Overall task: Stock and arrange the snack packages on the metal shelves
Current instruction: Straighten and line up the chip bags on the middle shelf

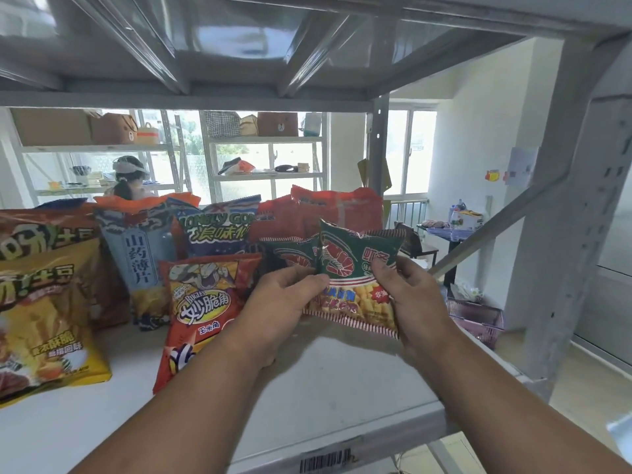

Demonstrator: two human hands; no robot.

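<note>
A green prawn cracker bag (355,278) is held upright over the metal shelf (342,381). My right hand (415,302) grips its right edge, thumb on the front. My left hand (284,306) pinches its left edge. A second green prawn cracker bag (290,254) stands just behind it on the left. To the left stand a red corn-snack bag (201,313), a blue yam-chip bag (143,258), a dark blue Lonely God bag (219,227) and yellow fries bags (44,319). Orange-red bags (338,206) stand at the back.
The shelf's grey upright post (567,213) and diagonal brace (496,230) stand at the right. The upper shelf's underside (239,46) is close overhead. A purple basket (475,316) sits on the floor beyond. A person (128,179) is behind the bags, in front of far shelves.
</note>
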